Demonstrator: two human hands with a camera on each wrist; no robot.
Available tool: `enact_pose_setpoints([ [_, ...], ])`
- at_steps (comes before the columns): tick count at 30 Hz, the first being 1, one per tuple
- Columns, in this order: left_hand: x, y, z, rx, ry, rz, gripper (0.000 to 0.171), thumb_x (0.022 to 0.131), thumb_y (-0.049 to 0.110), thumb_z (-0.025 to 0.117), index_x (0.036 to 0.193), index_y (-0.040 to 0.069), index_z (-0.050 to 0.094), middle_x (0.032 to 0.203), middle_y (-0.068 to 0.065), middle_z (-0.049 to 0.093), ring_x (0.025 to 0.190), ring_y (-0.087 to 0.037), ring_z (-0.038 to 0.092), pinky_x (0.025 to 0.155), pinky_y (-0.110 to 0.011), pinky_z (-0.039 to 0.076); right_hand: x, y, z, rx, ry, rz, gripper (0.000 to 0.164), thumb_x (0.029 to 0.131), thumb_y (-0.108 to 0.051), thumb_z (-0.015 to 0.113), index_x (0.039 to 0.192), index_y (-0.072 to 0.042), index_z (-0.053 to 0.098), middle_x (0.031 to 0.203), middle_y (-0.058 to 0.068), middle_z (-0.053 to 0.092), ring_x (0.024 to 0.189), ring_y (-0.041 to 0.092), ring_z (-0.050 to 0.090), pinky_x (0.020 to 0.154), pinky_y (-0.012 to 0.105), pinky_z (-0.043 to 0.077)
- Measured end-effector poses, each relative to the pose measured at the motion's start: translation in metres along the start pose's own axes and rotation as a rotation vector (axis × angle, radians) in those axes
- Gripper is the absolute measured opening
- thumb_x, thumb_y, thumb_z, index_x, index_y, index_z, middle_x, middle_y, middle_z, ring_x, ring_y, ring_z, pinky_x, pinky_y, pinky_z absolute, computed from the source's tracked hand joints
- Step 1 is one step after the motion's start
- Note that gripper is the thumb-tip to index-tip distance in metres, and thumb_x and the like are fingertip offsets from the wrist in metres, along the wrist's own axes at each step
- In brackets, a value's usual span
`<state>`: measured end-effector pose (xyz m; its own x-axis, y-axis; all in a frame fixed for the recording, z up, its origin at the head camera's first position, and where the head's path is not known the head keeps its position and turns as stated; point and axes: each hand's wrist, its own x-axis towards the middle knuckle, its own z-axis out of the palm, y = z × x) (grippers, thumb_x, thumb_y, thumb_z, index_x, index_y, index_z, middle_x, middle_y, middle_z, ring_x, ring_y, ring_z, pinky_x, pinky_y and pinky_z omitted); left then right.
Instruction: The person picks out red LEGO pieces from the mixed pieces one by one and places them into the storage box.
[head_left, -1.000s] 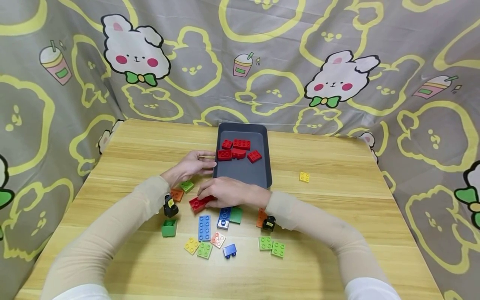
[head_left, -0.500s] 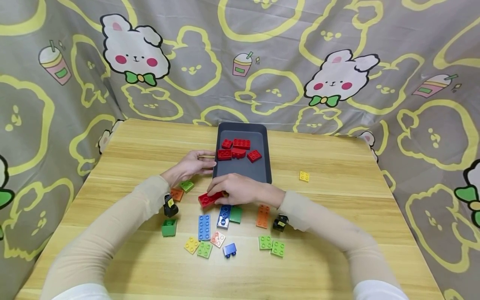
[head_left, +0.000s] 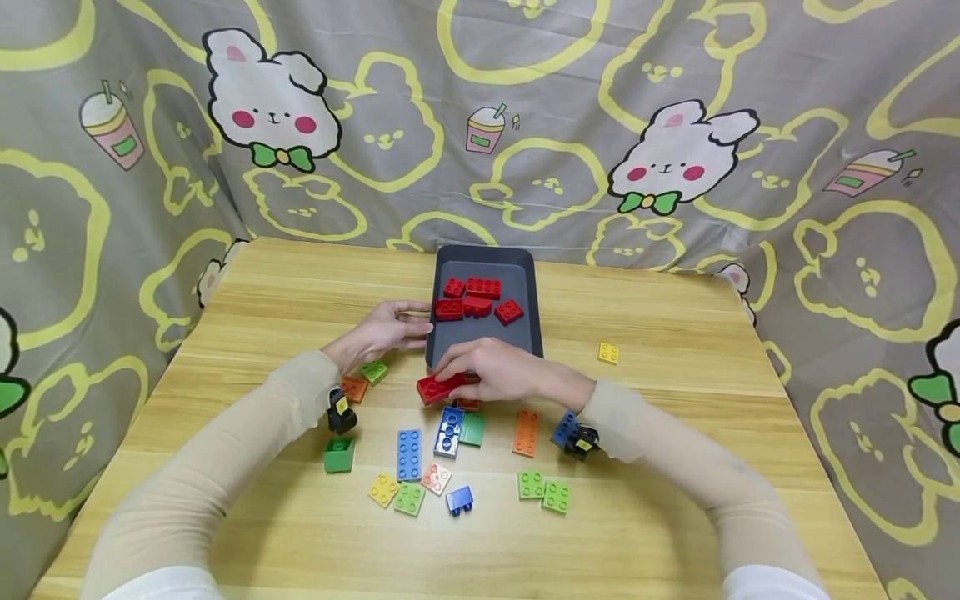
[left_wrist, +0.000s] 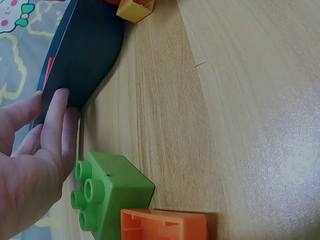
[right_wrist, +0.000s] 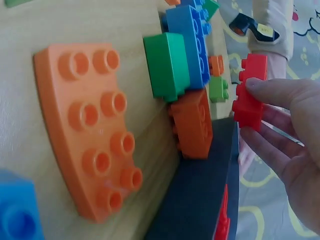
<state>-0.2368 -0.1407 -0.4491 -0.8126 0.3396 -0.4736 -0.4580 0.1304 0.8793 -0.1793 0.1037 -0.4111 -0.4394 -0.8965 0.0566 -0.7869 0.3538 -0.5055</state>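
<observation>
My right hand (head_left: 491, 368) pinches a long red building brick (head_left: 437, 388) between thumb and fingers, over the near end of the dark grey tray (head_left: 457, 337). In the right wrist view the red brick (right_wrist: 250, 102) has its studs facing left, beyond an orange brick (right_wrist: 192, 125) beside the tray. My left hand (head_left: 382, 327) is at the tray's left side, its fingers extended against the outer wall (left_wrist: 95, 55). A lime green brick (left_wrist: 117, 192) and an orange one (left_wrist: 165, 225) lie near that hand. Several red bricks (head_left: 483, 288) sit in the tray's far half.
In front of the tray lie blue bricks (head_left: 408, 456), a green brick (head_left: 472, 430), an orange brick (head_left: 526, 432) and lime green bricks (head_left: 531, 485). A green brick (head_left: 338, 456) is by the left forearm. One yellow brick (head_left: 608, 353) lies right of the tray. Patterned curtains (head_left: 540, 108) surround the table.
My right hand has carried the red brick to the right and toward the tray. The right wrist has moved right, uncovering an orange and a blue brick. The left hand has stayed put.
</observation>
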Motion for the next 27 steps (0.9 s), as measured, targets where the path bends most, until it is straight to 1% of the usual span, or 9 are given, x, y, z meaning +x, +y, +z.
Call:
enact_pose_setpoints([
  [4,-0.001,0.000,-0.001,0.000,-0.005,0.006,0.057,0.106,-0.003,0.055,0.161,0.003,0.039,0.155,-0.031,0.051,0.142,-0.044,0.056,0.113,-0.042,0.059,-0.004,0.004,-0.007,0.004,0.032,0.022,0.028,0.096,-0.021,0.079,0.123,-0.013,0.079,0.127,0.003,0.076,0.111,0.015,0.073,0.092,0.026,0.066],
  [7,0.000,0.000,-0.001,-0.003,-0.004,0.005,0.057,0.106,-0.004,0.055,0.161,0.003,0.039,0.155,-0.031,0.051,0.142,-0.044,0.056,0.112,-0.041,0.060,-0.006,0.007,-0.013,0.004,0.050,0.037,0.028,0.097,-0.022,0.079,0.123,-0.012,0.079,0.127,0.004,0.076,0.112,0.016,0.074,0.091,0.027,0.067],
  [9,0.000,-0.001,-0.001,-0.008,-0.002,0.004,0.057,0.106,-0.004,0.055,0.161,0.004,0.039,0.154,-0.031,0.051,0.141,-0.044,0.057,0.111,-0.041,0.060,-0.006,0.009,-0.015,-0.007,0.060,0.045,0.028,0.097,-0.023,0.079,0.123,-0.012,0.079,0.127,0.005,0.076,0.113,0.017,0.074,0.092,0.026,0.067],
  [14,0.002,-0.001,0.000,-0.006,0.010,-0.001,0.057,0.105,-0.003,0.057,0.160,0.005,0.042,0.153,-0.029,0.053,0.135,-0.038,0.063,0.108,-0.038,0.062,-0.006,0.017,-0.023,-0.025,0.088,0.058,0.028,0.095,-0.021,0.080,0.121,-0.010,0.079,0.125,0.006,0.077,0.110,0.019,0.075,0.091,0.026,0.068],
  [18,0.003,-0.001,0.000,0.003,0.017,-0.004,0.058,0.105,-0.002,0.059,0.160,0.005,0.043,0.153,-0.029,0.053,0.129,-0.032,0.066,0.108,-0.038,0.062,-0.003,0.029,-0.026,-0.035,0.109,0.088,0.027,0.093,-0.019,0.083,0.119,-0.009,0.080,0.123,0.008,0.078,0.108,0.020,0.076,0.088,0.028,0.069],
  [24,0.001,-0.001,0.001,-0.004,0.026,-0.020,0.058,0.105,-0.002,0.059,0.160,0.006,0.043,0.154,-0.029,0.053,0.138,-0.039,0.060,0.111,-0.040,0.060,0.003,0.045,-0.023,-0.029,0.081,0.130,0.028,0.094,-0.020,0.082,0.119,-0.008,0.080,0.124,0.011,0.077,0.109,0.023,0.075,0.088,0.032,0.070],
  [27,0.001,-0.001,0.001,0.001,0.026,-0.016,0.059,0.105,-0.002,0.059,0.160,0.006,0.042,0.154,-0.029,0.052,0.136,-0.038,0.062,0.111,-0.040,0.061,0.006,0.051,-0.021,-0.046,0.066,0.145,0.028,0.094,-0.021,0.082,0.119,-0.009,0.080,0.124,0.010,0.077,0.108,0.021,0.075,0.088,0.031,0.069],
])
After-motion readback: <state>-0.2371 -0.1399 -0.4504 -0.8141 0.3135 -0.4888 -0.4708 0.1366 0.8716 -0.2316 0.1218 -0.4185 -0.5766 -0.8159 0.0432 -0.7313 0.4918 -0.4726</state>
